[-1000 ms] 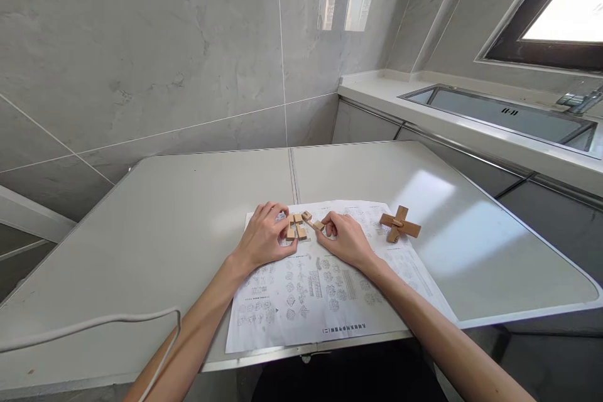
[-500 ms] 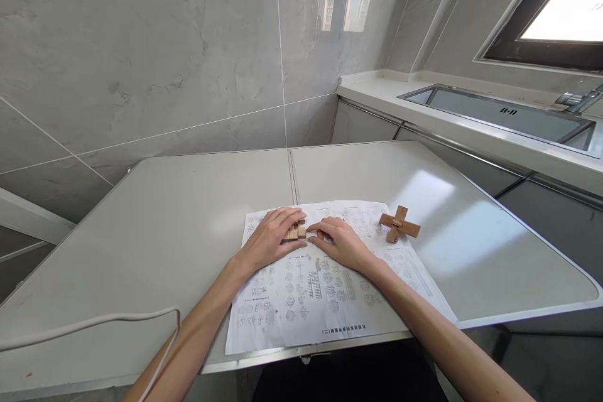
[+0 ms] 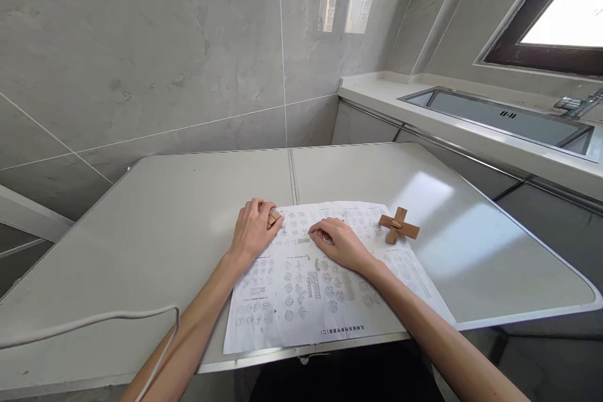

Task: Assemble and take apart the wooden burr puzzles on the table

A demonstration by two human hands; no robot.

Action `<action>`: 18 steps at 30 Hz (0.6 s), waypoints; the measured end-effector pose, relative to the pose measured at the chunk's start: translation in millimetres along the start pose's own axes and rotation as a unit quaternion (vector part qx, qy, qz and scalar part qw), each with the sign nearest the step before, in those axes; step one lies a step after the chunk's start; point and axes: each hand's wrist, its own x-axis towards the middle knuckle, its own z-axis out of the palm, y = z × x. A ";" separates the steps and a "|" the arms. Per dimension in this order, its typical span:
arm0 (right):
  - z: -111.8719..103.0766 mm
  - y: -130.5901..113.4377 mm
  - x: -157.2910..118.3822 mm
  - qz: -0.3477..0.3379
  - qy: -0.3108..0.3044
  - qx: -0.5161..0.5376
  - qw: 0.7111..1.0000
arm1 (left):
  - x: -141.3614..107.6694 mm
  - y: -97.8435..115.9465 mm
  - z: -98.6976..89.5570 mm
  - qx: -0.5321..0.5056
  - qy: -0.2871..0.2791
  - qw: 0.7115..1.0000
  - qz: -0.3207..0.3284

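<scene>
My left hand (image 3: 253, 227) rests at the upper left corner of a printed sheet (image 3: 348, 308), its fingers closed around small wooden puzzle pieces (image 3: 274, 218). Only the ends of the pieces show between thumb and fingers; the rest is covered by the hand. My right hand (image 3: 342, 243) lies on the middle of the sheet. Its fingers are curled, thumb and forefinger tips close together, and I see nothing held in them. To its right, a cross-shaped wooden puzzle (image 3: 399, 225) of interlocked bars sits at the sheet's right edge.
The sheet lies on a white folding table (image 3: 198, 201) with a seam down its middle. A white cable (image 3: 94, 325) runs over the table's left front and across my left forearm. Tiled wall stands behind; a counter with a sink (image 3: 494, 114) is on the right.
My left hand has moved left and slightly away from me with the wooden pieces, apart from my right hand. My right hand stays in place, its thumb and forefinger now closer together.
</scene>
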 end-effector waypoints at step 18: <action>-13.3 -8.9 1.8 0.111 0.066 0.233 0.964 | -6.1 36.4 -9.8 -0.056 -0.007 0.980 0.190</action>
